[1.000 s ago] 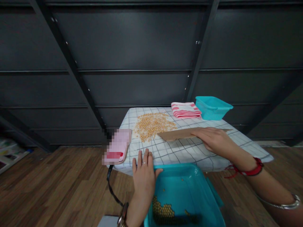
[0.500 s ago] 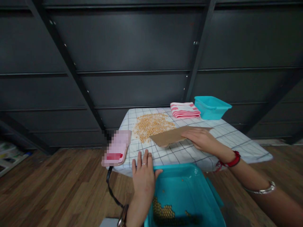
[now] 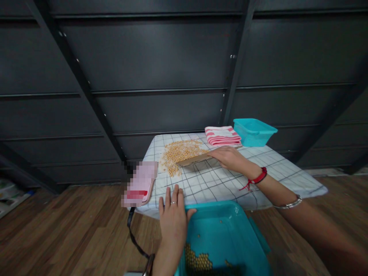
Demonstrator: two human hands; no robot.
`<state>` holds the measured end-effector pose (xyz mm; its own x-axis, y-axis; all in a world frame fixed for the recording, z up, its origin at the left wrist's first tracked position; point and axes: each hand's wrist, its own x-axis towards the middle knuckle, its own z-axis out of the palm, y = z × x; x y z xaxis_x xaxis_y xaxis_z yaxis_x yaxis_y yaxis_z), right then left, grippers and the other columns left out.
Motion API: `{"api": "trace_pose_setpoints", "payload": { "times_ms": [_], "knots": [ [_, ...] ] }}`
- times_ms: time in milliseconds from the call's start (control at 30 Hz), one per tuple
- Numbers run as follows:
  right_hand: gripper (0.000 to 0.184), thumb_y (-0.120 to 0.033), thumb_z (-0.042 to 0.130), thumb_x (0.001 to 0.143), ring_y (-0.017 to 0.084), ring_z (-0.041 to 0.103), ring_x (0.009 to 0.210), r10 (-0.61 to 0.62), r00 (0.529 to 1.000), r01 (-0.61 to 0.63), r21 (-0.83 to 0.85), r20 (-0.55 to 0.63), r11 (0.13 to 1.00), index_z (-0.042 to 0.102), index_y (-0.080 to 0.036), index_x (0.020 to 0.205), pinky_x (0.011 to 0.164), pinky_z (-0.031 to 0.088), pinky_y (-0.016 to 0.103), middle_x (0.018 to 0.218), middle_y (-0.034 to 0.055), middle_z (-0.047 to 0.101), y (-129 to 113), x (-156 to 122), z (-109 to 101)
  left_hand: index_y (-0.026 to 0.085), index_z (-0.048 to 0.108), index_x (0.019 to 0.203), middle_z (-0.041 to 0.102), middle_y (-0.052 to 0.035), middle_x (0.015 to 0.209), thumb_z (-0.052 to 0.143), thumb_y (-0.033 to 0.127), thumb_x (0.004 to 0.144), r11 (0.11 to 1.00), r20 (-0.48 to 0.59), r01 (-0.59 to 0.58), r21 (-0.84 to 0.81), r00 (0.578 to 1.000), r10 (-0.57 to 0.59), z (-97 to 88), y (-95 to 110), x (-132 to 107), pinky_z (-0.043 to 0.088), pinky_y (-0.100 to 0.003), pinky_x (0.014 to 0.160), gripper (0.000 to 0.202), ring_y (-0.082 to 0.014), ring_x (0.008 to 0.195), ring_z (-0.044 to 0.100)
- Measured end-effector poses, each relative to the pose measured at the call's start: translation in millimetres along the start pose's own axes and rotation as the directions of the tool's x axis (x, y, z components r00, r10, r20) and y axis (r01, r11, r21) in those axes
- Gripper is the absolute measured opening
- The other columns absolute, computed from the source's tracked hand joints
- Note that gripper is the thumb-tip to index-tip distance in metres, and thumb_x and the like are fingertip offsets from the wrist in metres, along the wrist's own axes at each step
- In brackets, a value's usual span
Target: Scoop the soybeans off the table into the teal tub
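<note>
A piece of brown cardboard (image 3: 195,159) is gripped along its edge by my right hand (image 3: 228,156). It is tilted, with its far left part against the near right side of a spread pile of yellow soybeans (image 3: 181,151) mixed with paler grains. My left hand (image 3: 173,218) lies with fingers spread on the near edge of the checked cloth, its thumb at the rim of a teal plastic tub (image 3: 227,220). Inside that tub, at the near left, several soybeans (image 3: 199,261) are gathered, and a few lie loose on its bottom.
A white checked cloth (image 3: 201,186) covers the table. A phone in a pink case (image 3: 142,182) with a black strap lies at the left edge. At the back right are a folded pink-and-white towel (image 3: 222,136) and a smaller teal basket (image 3: 254,133), before a dark panelled wall (image 3: 161,57).
My right hand has moved the cardboard away from me and slightly left, up to the soybeans, and the board is now tilted more edge-on. My left hand stays in place.
</note>
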<state>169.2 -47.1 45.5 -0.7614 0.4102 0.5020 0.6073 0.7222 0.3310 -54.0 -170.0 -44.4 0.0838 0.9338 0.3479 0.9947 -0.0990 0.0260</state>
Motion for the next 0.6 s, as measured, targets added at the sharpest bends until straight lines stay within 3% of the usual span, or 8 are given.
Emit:
{"api": "trace_pose_setpoints", "payload": {
  "times_ms": [200,300,600],
  "knots": [
    [0.025,-0.007,0.042,0.081,0.016,0.064,0.075,-0.025,1.000,0.025,-0.016,-0.019,1.000,0.061,-0.015,0.095,0.065,0.047,0.026,0.084,0.0056,0.069,8,-4,-46,0.018,0.050,0.122,0.049,-0.0108,0.134,0.052,0.046,0.077,0.999,-0.002,-0.029,0.030,1.000,0.029,5.1,-3,-1,0.040,-0.052,0.096,0.054,-0.0323,0.125,0.040],
    [0.026,-0.007,0.040,0.082,0.016,0.064,0.079,0.004,1.000,-0.004,-0.030,-0.028,1.000,0.061,-0.016,0.096,0.067,0.048,0.026,0.089,0.0060,0.069,13,-7,-58,0.018,0.049,0.123,0.049,-0.0115,0.133,0.052,0.046,0.076,0.998,-0.016,-0.045,0.037,0.999,0.045,8.8,-4,-2,0.040,-0.052,0.096,0.055,-0.0321,0.124,0.040],
    [0.032,-0.004,0.043,0.075,0.017,0.064,0.078,0.018,1.000,-0.018,-0.022,-0.019,1.000,0.061,-0.015,0.099,0.068,0.050,0.029,0.088,0.0067,0.069,12,-18,-13,0.018,0.052,0.120,0.051,-0.0107,0.131,0.053,0.047,0.075,0.995,-0.037,-0.052,0.088,0.998,0.056,7.7,-3,-2,0.042,-0.051,0.094,0.053,-0.0320,0.121,0.044]
  ]
}}
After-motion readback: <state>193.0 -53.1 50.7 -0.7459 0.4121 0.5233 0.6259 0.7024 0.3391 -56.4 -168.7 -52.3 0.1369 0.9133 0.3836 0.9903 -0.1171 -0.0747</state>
